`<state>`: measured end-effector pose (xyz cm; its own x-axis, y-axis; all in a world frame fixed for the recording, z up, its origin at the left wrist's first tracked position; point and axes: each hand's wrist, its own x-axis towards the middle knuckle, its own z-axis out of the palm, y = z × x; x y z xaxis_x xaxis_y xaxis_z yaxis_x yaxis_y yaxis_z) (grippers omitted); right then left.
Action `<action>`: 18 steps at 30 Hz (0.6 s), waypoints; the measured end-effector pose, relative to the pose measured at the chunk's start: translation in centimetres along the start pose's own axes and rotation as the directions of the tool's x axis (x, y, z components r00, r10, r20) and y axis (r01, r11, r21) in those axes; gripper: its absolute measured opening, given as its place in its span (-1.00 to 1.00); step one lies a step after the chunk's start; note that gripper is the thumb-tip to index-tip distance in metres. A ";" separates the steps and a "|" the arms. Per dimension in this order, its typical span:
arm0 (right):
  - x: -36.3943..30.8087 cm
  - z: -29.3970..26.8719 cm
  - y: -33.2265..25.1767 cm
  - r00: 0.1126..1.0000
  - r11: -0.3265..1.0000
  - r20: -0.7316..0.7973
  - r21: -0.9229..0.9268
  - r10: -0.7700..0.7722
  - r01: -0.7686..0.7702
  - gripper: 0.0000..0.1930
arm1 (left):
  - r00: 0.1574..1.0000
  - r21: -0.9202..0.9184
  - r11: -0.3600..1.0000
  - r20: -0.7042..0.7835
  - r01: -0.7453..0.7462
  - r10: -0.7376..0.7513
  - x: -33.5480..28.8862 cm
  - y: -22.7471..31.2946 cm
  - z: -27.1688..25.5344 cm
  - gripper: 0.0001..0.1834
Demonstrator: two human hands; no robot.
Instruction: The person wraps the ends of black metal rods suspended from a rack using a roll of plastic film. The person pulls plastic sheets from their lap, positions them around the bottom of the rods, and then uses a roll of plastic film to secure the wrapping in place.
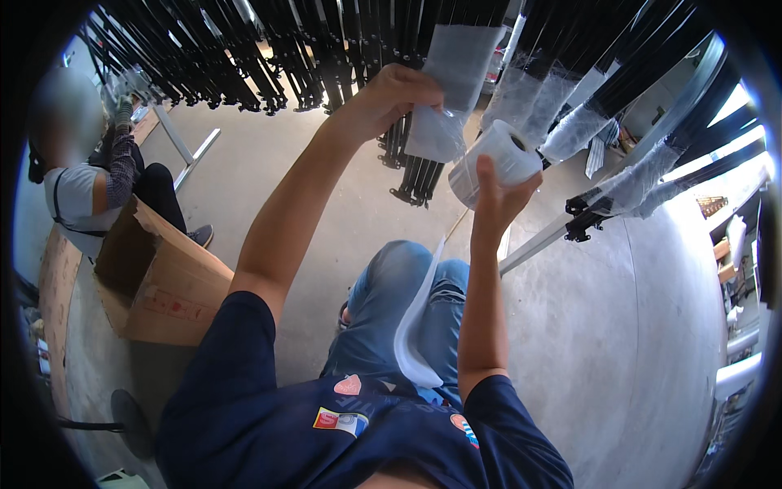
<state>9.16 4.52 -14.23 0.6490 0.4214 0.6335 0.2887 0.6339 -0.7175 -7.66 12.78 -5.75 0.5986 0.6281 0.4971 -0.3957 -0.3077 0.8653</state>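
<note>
So my left hand pinches the clear film over the hanging black rods, right hand gripping the tilted roll just right of them.

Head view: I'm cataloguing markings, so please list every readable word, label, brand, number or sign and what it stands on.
Navy shirt, rectangular patch: characters present, not copied here.
Chest lettering: too faint to read surely.
Shield emblem and round emblem: too small to read.
Cardboard box, red print: too blurred to read.
Film roll: no text visible.
</note>
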 end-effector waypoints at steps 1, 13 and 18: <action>0.3 0.2 -0.6 0.999 0.996 -0.018 -0.081 -0.026 0.025 -0.18 | 1.000 -0.024 1.000 0.023 -0.015 0.015 0.0 0.0 0.2 -0.88; 4.8 3.1 -0.5 0.973 0.999 0.229 -0.041 0.021 -0.012 -0.33 | 0.961 -0.133 0.952 -0.063 -0.275 0.269 -2.1 -1.5 3.6 -0.81; 4.9 5.0 3.1 0.867 0.814 0.468 0.430 0.169 -0.390 -0.44 | 0.890 -0.157 0.895 -0.273 -0.417 0.366 -1.7 -2.1 6.5 -0.79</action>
<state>9.70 11.81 -11.83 0.2820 0.7760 0.5642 -0.3213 0.6305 -0.7066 -3.27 7.71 -8.03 0.1974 0.6410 0.7417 -0.7129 -0.4254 0.5575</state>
